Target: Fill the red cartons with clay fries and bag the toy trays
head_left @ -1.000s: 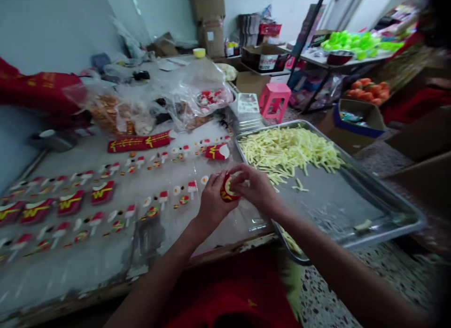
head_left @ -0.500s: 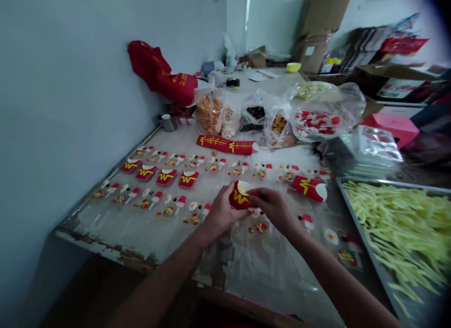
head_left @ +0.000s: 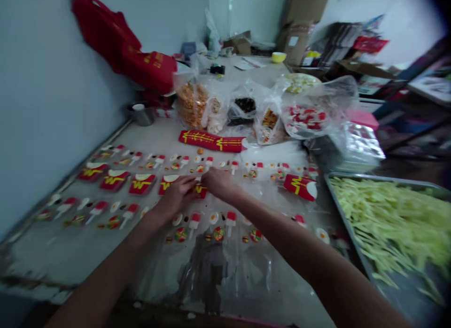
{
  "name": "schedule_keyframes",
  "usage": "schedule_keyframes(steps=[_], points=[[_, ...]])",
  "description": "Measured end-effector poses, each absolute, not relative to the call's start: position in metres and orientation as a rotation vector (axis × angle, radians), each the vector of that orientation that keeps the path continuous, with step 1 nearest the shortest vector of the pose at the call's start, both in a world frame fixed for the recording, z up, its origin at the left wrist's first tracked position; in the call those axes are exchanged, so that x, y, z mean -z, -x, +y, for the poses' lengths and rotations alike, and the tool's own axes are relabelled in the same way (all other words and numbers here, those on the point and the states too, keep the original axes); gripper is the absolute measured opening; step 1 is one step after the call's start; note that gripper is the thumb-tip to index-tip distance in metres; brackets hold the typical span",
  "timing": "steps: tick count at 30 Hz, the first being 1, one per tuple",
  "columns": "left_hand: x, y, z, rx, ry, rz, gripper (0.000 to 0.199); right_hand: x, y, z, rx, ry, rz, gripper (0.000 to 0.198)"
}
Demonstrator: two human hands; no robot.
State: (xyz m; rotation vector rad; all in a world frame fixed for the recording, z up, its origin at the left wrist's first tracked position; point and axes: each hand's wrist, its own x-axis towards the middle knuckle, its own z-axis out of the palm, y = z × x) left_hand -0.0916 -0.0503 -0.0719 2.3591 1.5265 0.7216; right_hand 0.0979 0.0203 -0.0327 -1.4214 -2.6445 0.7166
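Note:
Between my two hands a small red fries box (head_left: 200, 191) with a yellow zigzag mark is down at table level, partly covered by my fingers. My left hand (head_left: 178, 196) grips its left side, and my right hand (head_left: 219, 183) pinches its upper right edge. Another fries box (head_left: 167, 182) is half hidden behind my left hand. Further left in the same row lie more such boxes, among them one box (head_left: 141, 183) beside it. In rows above and below are tiny toy foods: popsicles (head_left: 195, 221), fried eggs (head_left: 213, 218), pizzas (head_left: 219, 233) and burgers.
A metal tray (head_left: 347, 220) of pale yellow fry-like strips stands at the right. A flat red box (head_left: 300, 187) lies beside it. Behind are stacked red boxes (head_left: 211, 141) and clear bags of small pieces (head_left: 306, 119). A wall borders the table's left.
Both hands have moved left with the red fries box and lowered it to the end of the row of boxes. The camera view has shifted too.

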Motion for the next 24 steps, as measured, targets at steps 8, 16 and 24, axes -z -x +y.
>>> schedule_keyframes(steps=[8,16,24], points=[[0.067,0.096,-0.033,-0.66,-2.366,1.582,0.028,0.019,-0.153,-0.011,-0.466,1.233,-2.59,0.039],[0.02,0.024,-0.025,-0.783,-2.437,1.691,0.024,0.002,-0.382,-0.027,-0.08,2.294,-1.764,0.036],[0.02,-0.243,0.046,-0.522,-2.882,0.84,0.081,0.022,-0.383,-0.009,-0.391,2.235,-1.679,0.028]])
